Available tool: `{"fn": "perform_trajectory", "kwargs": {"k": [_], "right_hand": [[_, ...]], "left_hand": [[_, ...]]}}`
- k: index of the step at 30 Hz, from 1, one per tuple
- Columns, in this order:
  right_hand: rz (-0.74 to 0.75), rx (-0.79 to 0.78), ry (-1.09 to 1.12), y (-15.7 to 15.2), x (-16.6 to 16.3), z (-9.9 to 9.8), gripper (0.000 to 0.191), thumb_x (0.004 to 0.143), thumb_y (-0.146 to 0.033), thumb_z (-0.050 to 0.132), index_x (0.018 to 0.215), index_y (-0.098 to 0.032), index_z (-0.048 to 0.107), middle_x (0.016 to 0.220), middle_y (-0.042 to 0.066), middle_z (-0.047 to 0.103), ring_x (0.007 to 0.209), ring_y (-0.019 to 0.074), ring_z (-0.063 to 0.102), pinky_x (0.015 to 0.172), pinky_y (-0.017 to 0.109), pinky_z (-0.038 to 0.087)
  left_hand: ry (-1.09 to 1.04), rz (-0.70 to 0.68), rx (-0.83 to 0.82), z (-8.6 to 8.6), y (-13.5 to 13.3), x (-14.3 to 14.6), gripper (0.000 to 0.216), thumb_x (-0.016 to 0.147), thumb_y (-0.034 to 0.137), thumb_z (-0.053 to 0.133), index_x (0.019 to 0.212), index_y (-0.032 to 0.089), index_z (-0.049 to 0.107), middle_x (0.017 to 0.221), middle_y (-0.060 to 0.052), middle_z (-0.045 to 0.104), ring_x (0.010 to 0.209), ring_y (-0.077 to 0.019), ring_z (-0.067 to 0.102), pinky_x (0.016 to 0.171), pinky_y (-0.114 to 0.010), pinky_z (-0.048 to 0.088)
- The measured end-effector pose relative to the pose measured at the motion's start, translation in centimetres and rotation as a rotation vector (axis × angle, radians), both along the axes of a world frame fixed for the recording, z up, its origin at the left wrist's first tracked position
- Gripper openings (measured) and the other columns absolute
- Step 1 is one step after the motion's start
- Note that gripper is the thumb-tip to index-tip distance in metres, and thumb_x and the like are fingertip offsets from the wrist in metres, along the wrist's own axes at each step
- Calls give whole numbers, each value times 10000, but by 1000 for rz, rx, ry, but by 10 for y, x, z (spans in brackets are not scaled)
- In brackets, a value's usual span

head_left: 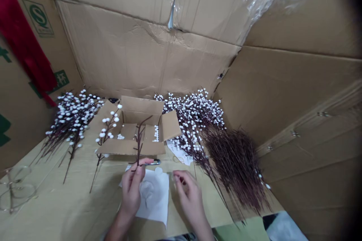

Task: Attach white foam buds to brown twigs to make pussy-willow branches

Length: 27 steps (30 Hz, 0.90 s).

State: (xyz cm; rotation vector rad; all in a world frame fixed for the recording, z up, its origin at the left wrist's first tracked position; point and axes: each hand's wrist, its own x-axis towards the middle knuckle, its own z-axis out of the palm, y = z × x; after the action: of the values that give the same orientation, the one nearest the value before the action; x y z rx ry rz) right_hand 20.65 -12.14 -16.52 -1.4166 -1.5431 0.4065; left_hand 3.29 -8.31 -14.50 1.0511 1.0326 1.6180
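Observation:
My left hand pinches the base of a bare dark-red twig that stands upright in front of a small open cardboard box. Over a white sheet on the table, my right hand hovers with its fingers curled; whether they hold anything is unclear. A single branch with white beads lies just left of the box. White beads lie loose inside the box.
A pile of white-beaded branches lies at the left, another to the right of the box, with bare dark twigs beside it. Cardboard walls surround the table. Wire loops lie at the far left. A small dark tool rests near the box.

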Motion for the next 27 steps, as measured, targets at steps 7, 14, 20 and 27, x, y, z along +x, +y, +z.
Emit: {"fn": "perform_trajectory", "kwargs": {"k": [7, 14, 20, 27], "right_hand": [[112, -98, -125, -4, -20, -19, 204, 849, -116, 537, 888, -216, 711, 864, 52, 747, 832, 235, 667, 724, 324, 513], [45, -208, -184, 20, -19, -14, 259, 876, -128, 487, 1014, -190, 698, 909, 84, 720, 836, 233, 686, 742, 324, 522], [37, -298, -241, 34, -26, -6, 254, 848, -133, 549, 1012, -209, 726, 979, 101, 722, 887, 277, 704, 779, 360, 522], [22, -354, -156, 36, -27, -7, 219, 814, -130, 574, 942, -219, 727, 972, 96, 712, 959, 295, 666, 843, 399, 494]], "left_hand": [[-199, -18, 57, 43, 9, -7, 579, 837, 583, 471, 1034, 138, 786, 536, 21, 455, 536, -144, 372, 552, -283, 357], [-229, -86, 208, 120, 56, -11, 370, 827, 397, 548, 958, 160, 801, 524, 17, 520, 479, -106, 288, 456, -245, 276], [20, -51, 382, 144, 75, -16, 250, 877, 233, 614, 666, 170, 733, 811, -34, 722, 493, -67, 368, 441, -233, 239], [74, -75, 463, 143, 71, -29, 202, 924, 159, 604, 913, 227, 794, 887, -7, 764, 565, -80, 466, 467, -248, 304]]}}
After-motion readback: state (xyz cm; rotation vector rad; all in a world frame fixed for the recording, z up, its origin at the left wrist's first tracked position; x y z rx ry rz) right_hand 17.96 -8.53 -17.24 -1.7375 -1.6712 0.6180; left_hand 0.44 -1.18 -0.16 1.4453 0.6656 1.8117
